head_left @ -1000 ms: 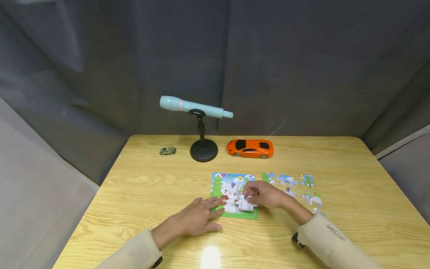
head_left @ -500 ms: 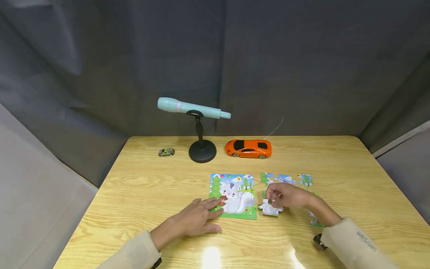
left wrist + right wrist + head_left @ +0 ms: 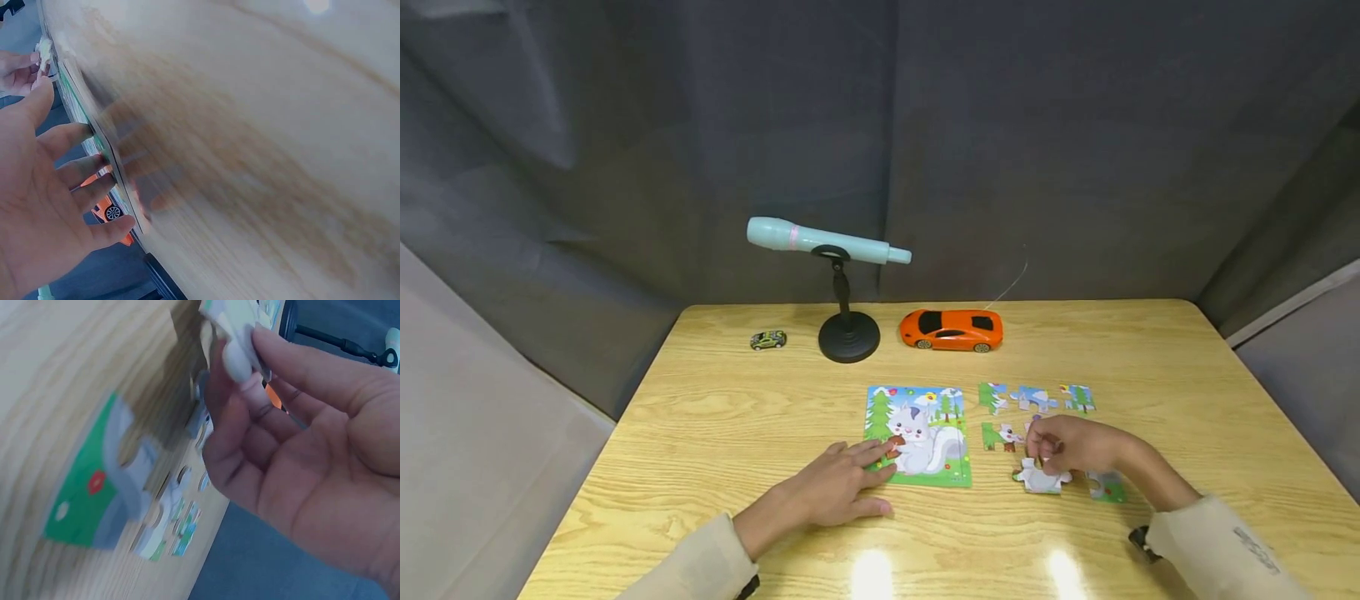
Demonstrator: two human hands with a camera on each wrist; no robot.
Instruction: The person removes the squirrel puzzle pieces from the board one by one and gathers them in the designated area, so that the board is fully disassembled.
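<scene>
My left hand (image 3: 842, 483) lies with fingers spread over the left lower part of a squirrel picture board (image 3: 925, 421); in the left wrist view the straight fingers of that hand (image 3: 47, 187) reach its edge. My right hand (image 3: 1078, 442) pinches a puzzle piece (image 3: 1040, 478) showing a pale grey squirrel body, to the right of the board. Thumb and fingers hold that piece (image 3: 234, 337) above the wood in the right wrist view. Loose puzzle pieces surround it: a green corner piece (image 3: 87, 487), a tree piece (image 3: 991, 398) and a squirrel-face piece (image 3: 997, 437).
More loose pieces, among them a blue one (image 3: 1034, 398) and another tree piece (image 3: 1078, 398), form rough rows on the wooden table (image 3: 715, 433). Behind stand an orange toy car (image 3: 955, 330), a light blue microphone (image 3: 827, 241) on a black stand (image 3: 848, 337), and a small toy car (image 3: 768, 340).
My right hand has carried the puzzle piece rightward off the picture board to among the loose pieces. The left hand stays on the board. The head view has shifted slightly.
</scene>
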